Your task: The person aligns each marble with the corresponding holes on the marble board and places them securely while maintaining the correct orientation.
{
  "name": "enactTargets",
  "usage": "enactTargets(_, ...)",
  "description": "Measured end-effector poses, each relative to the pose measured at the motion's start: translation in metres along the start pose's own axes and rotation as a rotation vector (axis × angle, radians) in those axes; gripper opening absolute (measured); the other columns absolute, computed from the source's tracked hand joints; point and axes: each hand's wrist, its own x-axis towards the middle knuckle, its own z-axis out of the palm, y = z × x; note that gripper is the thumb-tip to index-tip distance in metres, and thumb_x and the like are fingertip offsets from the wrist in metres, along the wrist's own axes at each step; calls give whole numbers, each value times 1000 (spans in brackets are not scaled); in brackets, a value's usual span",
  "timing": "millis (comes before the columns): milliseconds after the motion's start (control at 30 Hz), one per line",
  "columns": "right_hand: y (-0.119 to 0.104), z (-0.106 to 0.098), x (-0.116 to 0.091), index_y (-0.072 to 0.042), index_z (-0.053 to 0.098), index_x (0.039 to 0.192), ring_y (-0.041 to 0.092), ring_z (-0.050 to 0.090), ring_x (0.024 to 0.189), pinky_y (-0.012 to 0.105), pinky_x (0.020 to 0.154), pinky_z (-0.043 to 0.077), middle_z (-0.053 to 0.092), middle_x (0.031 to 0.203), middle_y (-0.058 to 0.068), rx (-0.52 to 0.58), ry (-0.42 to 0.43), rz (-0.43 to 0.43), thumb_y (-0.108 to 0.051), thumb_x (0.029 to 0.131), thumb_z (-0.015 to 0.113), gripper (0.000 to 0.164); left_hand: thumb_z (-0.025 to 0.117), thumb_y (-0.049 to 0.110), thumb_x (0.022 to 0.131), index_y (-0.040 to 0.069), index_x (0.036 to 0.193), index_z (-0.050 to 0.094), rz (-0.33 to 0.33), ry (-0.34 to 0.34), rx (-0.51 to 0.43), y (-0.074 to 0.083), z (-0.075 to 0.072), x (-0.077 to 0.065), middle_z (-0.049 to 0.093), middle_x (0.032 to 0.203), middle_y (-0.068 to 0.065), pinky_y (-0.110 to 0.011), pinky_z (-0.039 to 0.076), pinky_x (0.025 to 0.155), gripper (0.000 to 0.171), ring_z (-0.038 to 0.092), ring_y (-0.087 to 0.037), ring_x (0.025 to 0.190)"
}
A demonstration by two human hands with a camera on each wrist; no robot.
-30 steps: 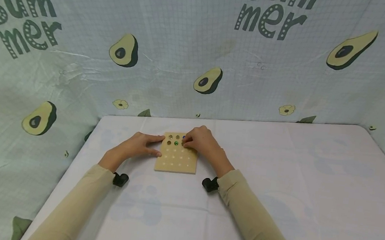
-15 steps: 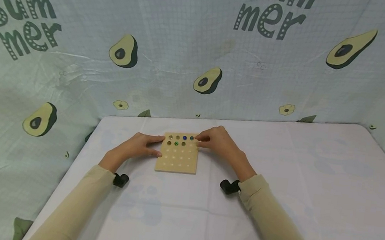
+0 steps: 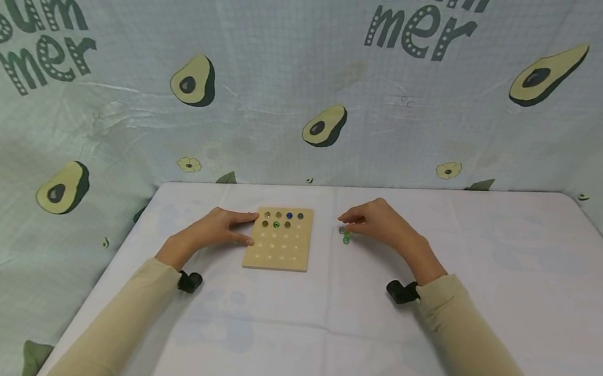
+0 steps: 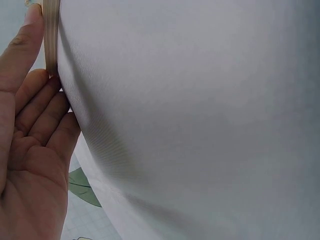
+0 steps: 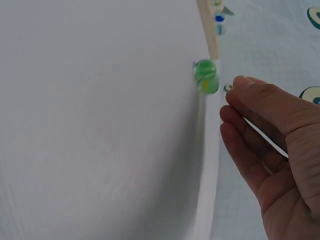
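Beige-sleeved, the right hand (image 3: pixel 380 220) hovered, fingers relaxed and ungripping, just beside loose green marbles (image 3: pixel 346 240); the left hand (image 3: pixel 213 227), fingers extended, touched the wooden board (image 3: pixel 277 251) along its left edge. 7 seated marbles (image 3: pixel 277 225) filled the board's 2 far rows, except 1 spot.

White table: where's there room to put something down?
Bare table lies between the left sleeve and right sleeve, and also beyond the right sleeve's outer side. It's crowded where the left hand touches the wooden board and the right hand is beside loose marbles.
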Motion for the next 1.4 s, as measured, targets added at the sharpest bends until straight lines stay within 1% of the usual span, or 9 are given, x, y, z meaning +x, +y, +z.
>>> enactTargets(200, 12, 0, 5, -8, 79, 114, 11, 70, 94, 32, 84, 58, 78, 106, 3, -2, -38, -50, -12, 93, 76, 22, 76, 50, 87, 18, 155, 45, -3, 1, 4, -1, 0, 0, 44, 157, -10, -54, 35, 117, 81, 38, -35, 146)
enactTargets(333, 15, -2, 13, -8, 80, 112, 9, 71, 92, 28, 82, 58, 78, 104, 2, 16, -95, -95, -11, 91, 78, 22, 76, 49, 88, 18, 155, 45, -3, -5, 0, 0, 0, 0, 43, 157, -10, -54, 36, 117, 81, 37, -35, 147)
enactTargets(433, 14, -4, 19, -7, 81, 109, 11, 73, 94, 27, 81, 59, 78, 104, 3, 4, -153, -164, -8, 90, 78, 20, 76, 49, 88, 18, 155, 45, -7, -8, -6, 0, 0, 0, 43, 157, -10, -54, 35, 117, 81, 37, -35, 147)
enactTargets(567, 13, -8, 25, -5, 82, 106, 15, 74, 96, 27, 83, 60, 78, 103, 5, -56, -214, -277, -1, 87, 78, 19, 77, 49, 88, 18, 155, 45, -7, -5, -7, 0, 1, 0, 43, 157, -10, -54, 35, 117, 81, 37, -35, 147)
enactTargets(667, 13, -10, 29, -5, 82, 105, 15, 74, 96, 26, 83, 60, 78, 103, 4, -103, -234, -318, 1, 86, 79, 20, 77, 48, 87, 18, 155, 45, -4, 2, -3, 1, 0, -1, 44, 157, -10, -53, 36, 117, 80, 37, -34, 147)
enactTargets(733, 13, -10, 32, -6, 82, 106, 15, 74, 96, 26, 83, 59, 78, 103, 4, -125, -241, -329, 0, 86, 79, 21, 77, 48, 87, 18, 155, 46, -3, 6, 2, 1, 0, -1, 44, 157, -10, -53, 36, 117, 80, 38, -34, 146)
enactTargets(900, 14, -6, 35, -7, 82, 105, 14, 73, 95, 25, 82, 59, 78, 103, 2, -162, -234, -320, -5, 86, 80, 19, 77, 49, 87, 18, 155, 45, -9, 3, 0, -1, 1, 0, 44, 157, -9, -53, 35, 117, 80, 37, -34, 147)
enactTargets(1133, 17, -5, 33, -9, 83, 103, 11, 73, 93, 24, 80, 58, 78, 102, 0, -127, -212, -268, -8, 86, 81, 17, 77, 50, 87, 19, 155, 46, -20, -6, -2, -1, 2, 1, 43, 157, -9, -54, 35, 117, 81, 36, -35, 147)
enactTargets(1400, 16, -6, 30, -9, 83, 102, 10, 73, 92, 24, 80, 59, 79, 101, 1, -82, -201, -244, -9, 86, 82, 17, 77, 50, 87, 19, 155, 46, -24, -6, 6, 0, 1, 1, 43, 157, -10, -54, 35, 117, 81, 37, -35, 147)
